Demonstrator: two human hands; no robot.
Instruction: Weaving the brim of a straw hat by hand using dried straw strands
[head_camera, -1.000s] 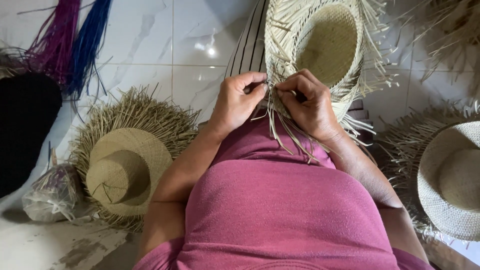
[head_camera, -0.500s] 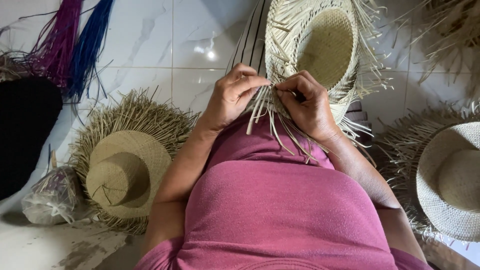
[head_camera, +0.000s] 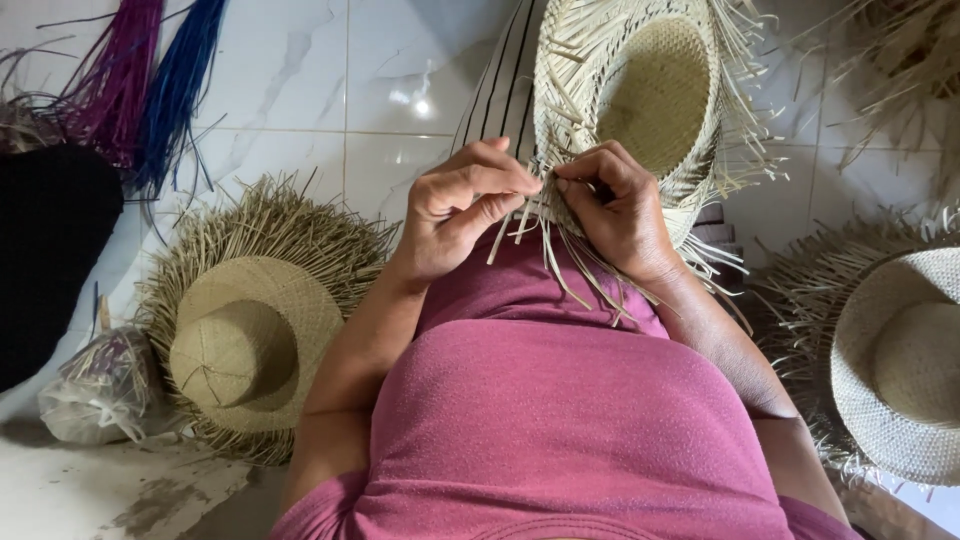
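Looking down over a pink top, we see both hands meeting at the near brim of an unfinished straw hat (head_camera: 650, 95), which sits upturned in the lap with its hollow crown facing us and loose straw ends bristling all round its edge. Our left hand (head_camera: 465, 205) has its grip pressed together, thumb and fingers pinching a few pale straw strands (head_camera: 560, 265) at the brim; other strands hang down over the pink top. Our right hand (head_camera: 620, 210) is likewise closed, its fingers curled over the brim edge and pinching the weave just beside the left fingertips, so the two hands nearly touch. On the white tiled floor (head_camera: 300, 90) to our left lies a tan fringed hat (head_camera: 250, 335), crown up, with a crumpled plastic bag of straw (head_camera: 95, 390) just beside it. Farther left we see a black hat (head_camera: 45, 250), and above it bundles of purple and blue fibres (head_camera: 150, 80). To our right rests a paler woven hat (head_camera: 900, 370), its fringe spread on the floor.
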